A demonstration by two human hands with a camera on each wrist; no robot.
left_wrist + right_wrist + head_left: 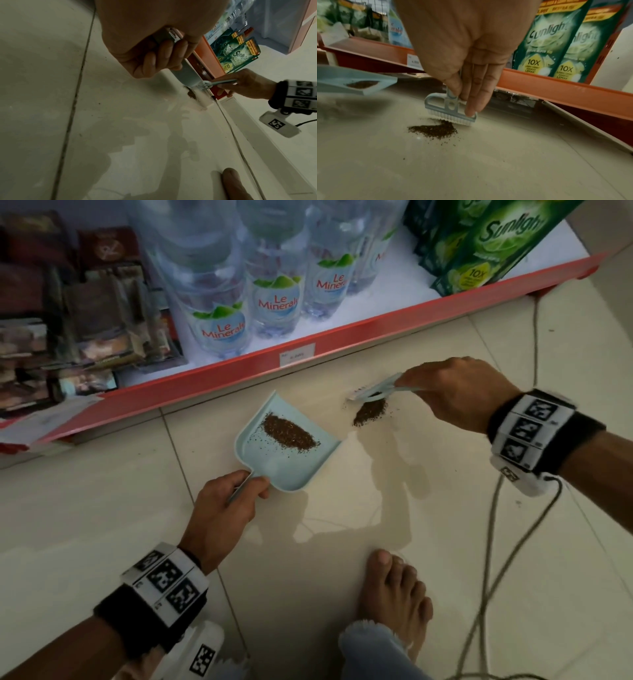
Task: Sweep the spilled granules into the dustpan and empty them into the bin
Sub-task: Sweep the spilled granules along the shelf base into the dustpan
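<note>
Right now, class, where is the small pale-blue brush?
Head view: the small pale-blue brush is in the right hand, behind the floor granules, right of the pale-blue dustpan.

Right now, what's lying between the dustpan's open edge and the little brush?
A heap of brown granules on bare floor tile, just before the brush and short of the dustpan; the head view shows it.

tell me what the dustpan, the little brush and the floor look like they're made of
Dustpan: apparently moulded plastic, pale blue, matte, with rounded rims. Brush: same pale blue plastic frame with white bristles, likely synthetic. Floor: probably glazed ceramic tile, cream and glossy; it mirrors shadows and shows grout lines.
</note>
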